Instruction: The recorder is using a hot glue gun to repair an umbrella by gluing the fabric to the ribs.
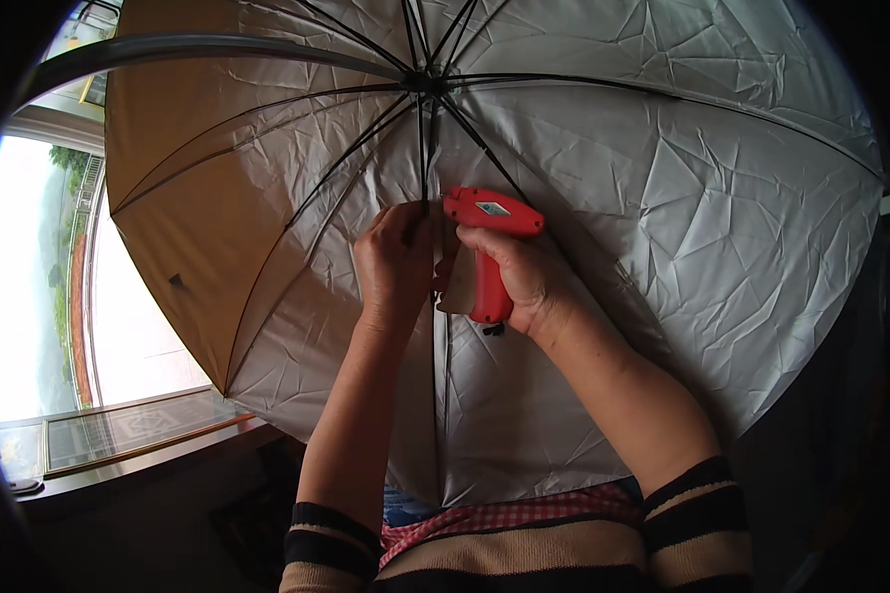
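An opened umbrella (702, 227) spreads before me, its silvery, creased inner side facing up. Thin black ribs run out from a dark hub (423, 83) near the top. In my right hand (526, 282) is a red tagging gun (490, 289) with a pale trigger, its nose pointing left toward the rib that runs down the middle. My left hand (391, 262) is closed at that rib, just left of the nose, with its fingertips pinching the umbrella there. Exactly what lies between those fingertips is hidden.
A thick dark shaft (218, 45) curves from the hub to the upper left. Beyond the umbrella's left edge are a bright window (30, 247) and a ledge with a framed panel (133, 435). Red checked cloth (583, 506) shows at my waist, against the umbrella's near edge.
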